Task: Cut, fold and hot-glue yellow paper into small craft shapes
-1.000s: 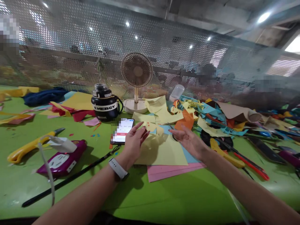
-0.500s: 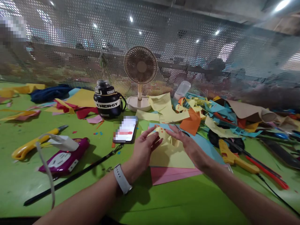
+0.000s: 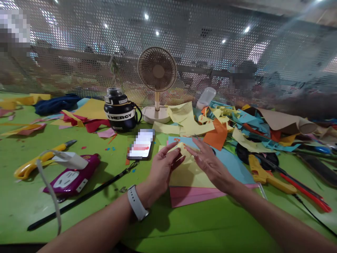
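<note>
My left hand (image 3: pixel 162 168) pinches a small pale yellow paper piece (image 3: pixel 182 149) marked with orange-red spots between thumb and fingertips. On the other side of it, my right hand (image 3: pixel 213 164) has its fingers stretched out, the tips at the piece's right edge; whether they press on it is hard to tell. Beneath both hands lies a yellow paper sheet (image 3: pixel 193 177), over a pink sheet (image 3: pixel 184 197) and a light blue sheet (image 3: pixel 234 168). Part of the piece is hidden by my fingers.
A phone (image 3: pixel 141 144), a black bottle (image 3: pixel 119 114) and a small fan (image 3: pixel 157 70) stand or lie beyond my hands. To the left are a purple power strip (image 3: pixel 72 177) and a yellow cutter (image 3: pixel 39 161); to the right, a yellow glue gun (image 3: pixel 268 177) and paper scraps (image 3: pixel 216 133).
My right hand has shifted slightly, its fingers more spread and closer to the yellow piece. The left hand keeps its pinch. The view has tilted a little.
</note>
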